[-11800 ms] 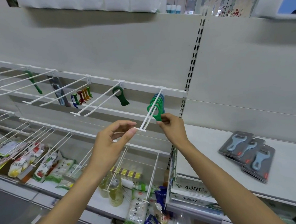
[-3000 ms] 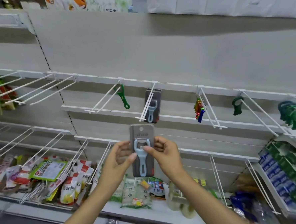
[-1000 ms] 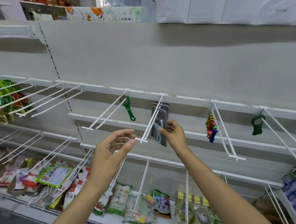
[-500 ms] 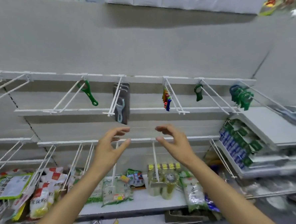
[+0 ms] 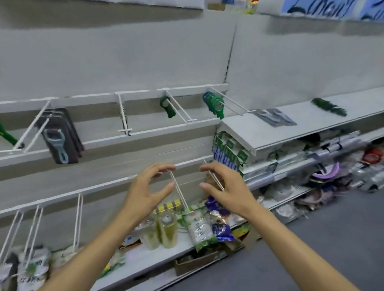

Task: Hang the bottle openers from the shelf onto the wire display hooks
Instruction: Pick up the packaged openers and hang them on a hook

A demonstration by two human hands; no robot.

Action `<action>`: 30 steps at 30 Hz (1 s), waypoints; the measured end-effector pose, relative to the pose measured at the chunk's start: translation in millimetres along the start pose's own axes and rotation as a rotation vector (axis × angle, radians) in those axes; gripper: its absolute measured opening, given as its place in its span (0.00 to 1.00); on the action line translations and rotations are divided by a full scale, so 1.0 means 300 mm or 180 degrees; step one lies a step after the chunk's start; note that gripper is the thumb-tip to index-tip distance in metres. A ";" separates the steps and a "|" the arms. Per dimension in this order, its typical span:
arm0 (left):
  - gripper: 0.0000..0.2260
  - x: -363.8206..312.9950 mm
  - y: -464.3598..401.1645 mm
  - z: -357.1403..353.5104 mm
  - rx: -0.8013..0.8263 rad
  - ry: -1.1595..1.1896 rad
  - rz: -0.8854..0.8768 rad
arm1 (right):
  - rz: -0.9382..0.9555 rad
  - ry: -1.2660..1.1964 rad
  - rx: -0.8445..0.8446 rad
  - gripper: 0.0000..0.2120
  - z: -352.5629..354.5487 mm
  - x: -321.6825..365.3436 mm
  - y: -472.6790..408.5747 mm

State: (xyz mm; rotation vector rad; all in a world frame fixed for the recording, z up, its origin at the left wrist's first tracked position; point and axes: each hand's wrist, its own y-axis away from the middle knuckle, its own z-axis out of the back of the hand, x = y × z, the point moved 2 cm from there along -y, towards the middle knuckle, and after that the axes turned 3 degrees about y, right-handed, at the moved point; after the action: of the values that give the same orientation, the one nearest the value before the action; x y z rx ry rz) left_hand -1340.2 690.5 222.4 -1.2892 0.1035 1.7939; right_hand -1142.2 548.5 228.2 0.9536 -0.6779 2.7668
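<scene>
Grey carded bottle openers [image 5: 61, 136] now hang as a small stack on the wire hook [image 5: 31, 130] at upper left; a second ago your right hand was still seating the last card there. Both hands have since come away with nothing in them: left hand [image 5: 144, 194] and right hand [image 5: 228, 188] hover in front of the lower rail, fingers spread and loosely curved, gripping nothing. Your view has swung right, bringing the shelf [image 5: 308, 120] into frame. Remaining stock: a few grey cards [image 5: 274, 117] and a dark green cluster [image 5: 329, 107] lying flat on it. Judgement: one hang completed, next pick is from that shelf. Green openers [image 5: 214, 103] already fill a nearer hook.
</scene>
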 end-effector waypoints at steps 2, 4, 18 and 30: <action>0.14 -0.045 -0.048 -0.105 0.0042 0.0024 -0.0059 | -0.0084 0.0036 -0.0034 0.21 0.094 -0.078 0.043; 0.14 -0.084 -0.104 -0.221 0.0066 0.0026 -0.0098 | -0.0135 0.0069 -0.0071 0.20 0.189 -0.166 0.082; 0.15 -0.279 -0.465 -0.955 0.0500 0.0289 -0.0003 | -0.0624 0.0107 -0.0189 0.23 0.709 -0.737 0.195; 0.13 -0.097 -1.033 -1.276 0.0556 0.0492 0.0094 | -0.0922 0.0218 -0.0194 0.22 0.867 -1.226 -0.156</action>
State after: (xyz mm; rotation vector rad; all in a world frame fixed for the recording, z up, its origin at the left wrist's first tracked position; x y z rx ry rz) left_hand -848.7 655.0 198.1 -1.3038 0.3590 1.6682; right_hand -695.6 477.3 201.8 0.8643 -0.5603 2.4984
